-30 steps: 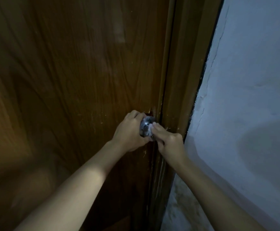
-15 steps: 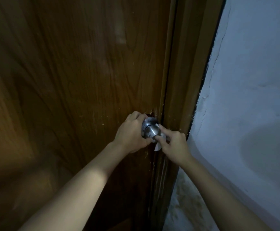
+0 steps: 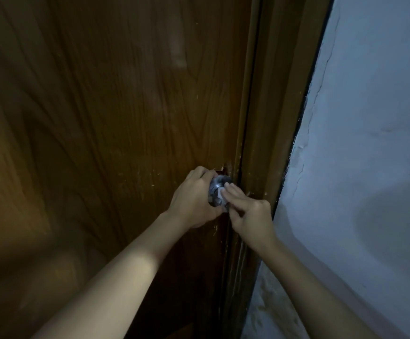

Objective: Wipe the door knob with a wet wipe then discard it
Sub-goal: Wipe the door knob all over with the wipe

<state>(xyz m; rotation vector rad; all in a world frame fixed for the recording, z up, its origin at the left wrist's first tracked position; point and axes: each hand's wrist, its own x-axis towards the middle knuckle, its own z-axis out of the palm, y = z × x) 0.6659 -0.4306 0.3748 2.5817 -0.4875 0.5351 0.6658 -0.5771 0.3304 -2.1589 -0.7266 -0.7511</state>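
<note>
A round metal door knob [image 3: 217,185] sits at the right edge of a brown wooden door [image 3: 116,113]. My left hand [image 3: 194,203] wraps around the knob from the left, fingers curled over its top. My right hand [image 3: 250,212] comes in from the right and presses a small white wet wipe [image 3: 220,192] flat against the knob's front face with its fingertips. Most of the wipe is hidden under those fingers.
The wooden door frame [image 3: 272,133] runs just right of the knob. A pale painted wall [image 3: 370,143] with cracks along its edge fills the right side. The scene is dim.
My right hand slid back onto the knob's face with the wipe, after hanging lower right of it half a second ago. The left hand kept its grip.
</note>
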